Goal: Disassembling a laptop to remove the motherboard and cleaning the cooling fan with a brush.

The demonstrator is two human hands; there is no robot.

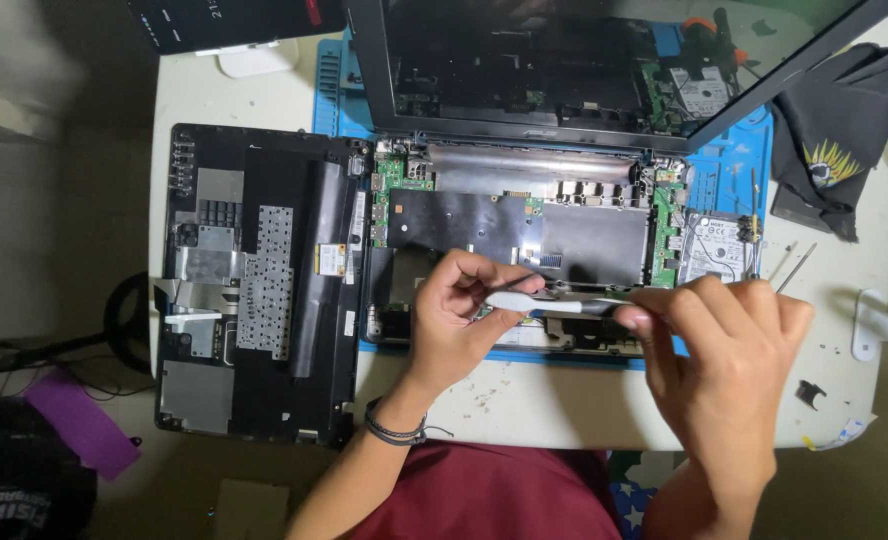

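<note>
Head view: An opened laptop (524, 215) lies on a blue work mat (734, 170) on the white tabletop (564, 410), its screen tilted back and its circuit board and metal shielding exposed. Both hands meet over the front edge of the laptop base.

The left hand (459, 315) comes in from below, a dark band on its wrist. Its grip is pressed together, thumb and fingers pinching the left end of a slim white-and-grey tool (544, 302). The right hand (719, 350) pinches the other end of the same tool between thumb and fingertips. The tool lies roughly level between the two hands, just above the laptop's front edge.

Left of the laptop, the removed black bottom cover (254, 290) lies inside-up on the tabletop. A silver hard drive (714, 250) sits at the laptop's right side, with thin screwdrivers (789, 262) just beside it. A dark cloth (834, 140) rests at the far right corner.
</note>
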